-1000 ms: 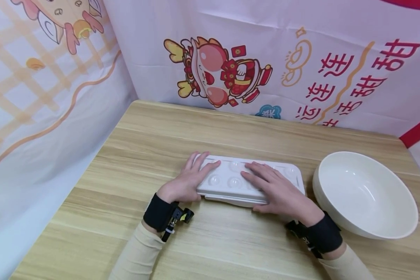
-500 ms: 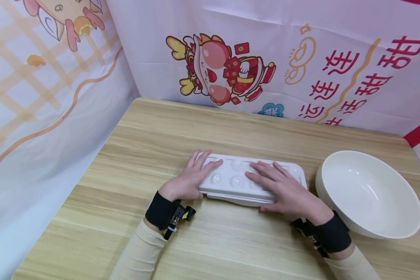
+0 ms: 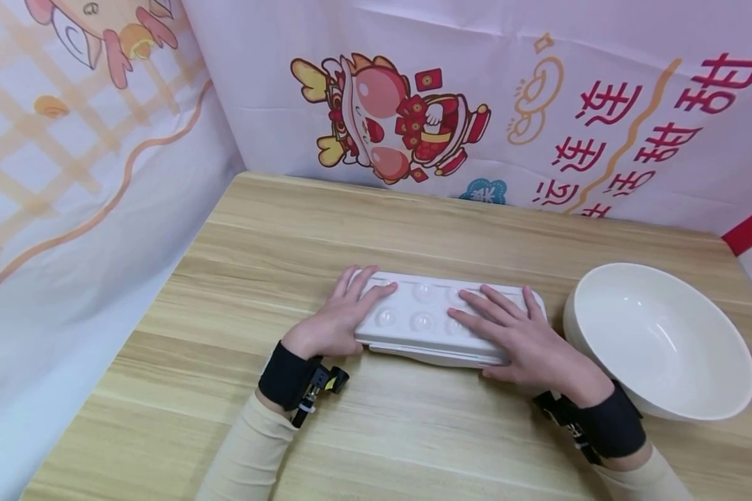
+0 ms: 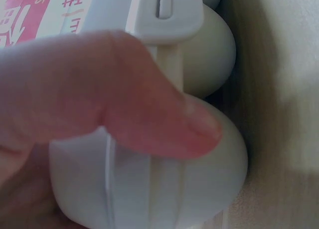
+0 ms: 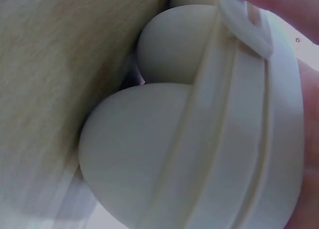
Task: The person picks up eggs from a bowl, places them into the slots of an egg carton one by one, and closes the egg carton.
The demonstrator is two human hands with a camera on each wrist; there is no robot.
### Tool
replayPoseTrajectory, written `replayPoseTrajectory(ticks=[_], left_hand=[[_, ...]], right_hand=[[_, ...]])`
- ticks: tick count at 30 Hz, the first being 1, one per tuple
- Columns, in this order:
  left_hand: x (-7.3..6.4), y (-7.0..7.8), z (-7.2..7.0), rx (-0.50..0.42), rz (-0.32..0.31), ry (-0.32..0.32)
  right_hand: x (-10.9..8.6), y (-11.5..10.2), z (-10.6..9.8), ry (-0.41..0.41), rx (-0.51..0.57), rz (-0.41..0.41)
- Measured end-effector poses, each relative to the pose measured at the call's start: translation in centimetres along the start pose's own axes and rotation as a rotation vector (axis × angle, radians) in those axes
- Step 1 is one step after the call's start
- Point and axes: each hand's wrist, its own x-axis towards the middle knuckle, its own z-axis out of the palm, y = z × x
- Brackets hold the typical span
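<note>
On the table lies a white plastic egg carton (image 3: 407,334), lid down, with round bumps on top and egg-shaped cups (image 5: 134,144) underneath. A latch (image 4: 172,17) runs along its near side. My left hand (image 3: 332,320) grips the left end, the thumb (image 4: 164,114) bent over a front cup and the fingers over the top and far side. My right hand (image 3: 526,348) rests on the right part of the lid with straight, spread fingers. Its thumb is low at the near edge, close to the latch's end.
A large cream bowl (image 3: 658,341) stands just right of the carton, close to my right wrist. The wooden table (image 3: 326,223) meets a printed cloth (image 3: 413,42) at the back, and another cloth (image 3: 131,202) hangs along the left edge.
My right hand has slid rightward along the carton and its fingers have spread wider on the lid. The left hand and the carton have stayed in place.
</note>
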Motion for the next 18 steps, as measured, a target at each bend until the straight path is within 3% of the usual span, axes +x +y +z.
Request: replayPoseTrajectory(ticks=[11,18], left_hand=[[-0.02,-0.07,-0.16,0.009,0.009,0.017],[0.06,0.0,-0.1,-0.014,0.009,0.012]], right_hand=[[0.04,-0.13,0.62,0.083,-0.07,-0.022],[-0.11,-0.18,0.94,0.086,-0.092,-0.004]])
